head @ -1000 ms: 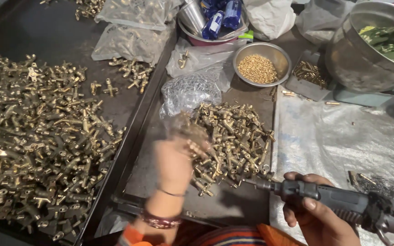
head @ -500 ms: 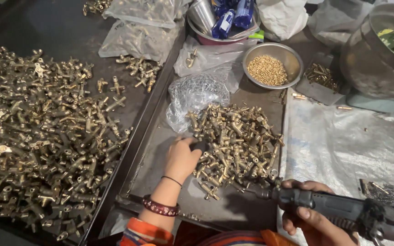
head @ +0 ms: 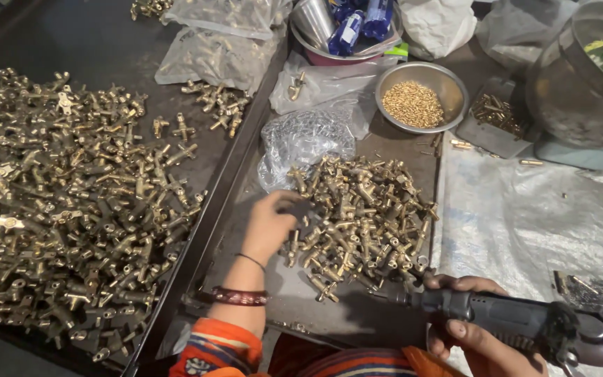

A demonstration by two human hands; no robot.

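Brass fittings (head: 361, 216), heaped in the tray's middle, are now reached into by the left hand (head: 270, 223), which was raised above them a second ago. Its fingers are curled on one piece at the heap's left edge. A grey power driver (head: 525, 324) is gripped closed in the right hand (head: 465, 335) below the heap.

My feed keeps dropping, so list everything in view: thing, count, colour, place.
fittings: a heap, brass, centre tray, at the left hand
finished fittings: large spread, brass, left tray
bowl: one, steel, holding golden bits, upper centre
bags: several, clear, along the top
pot: one, steel, top right
sheet: one, clear plastic, right
driver: one, dark, bottom right
left hand: reaching into the heap
right hand: grip closed on the driver
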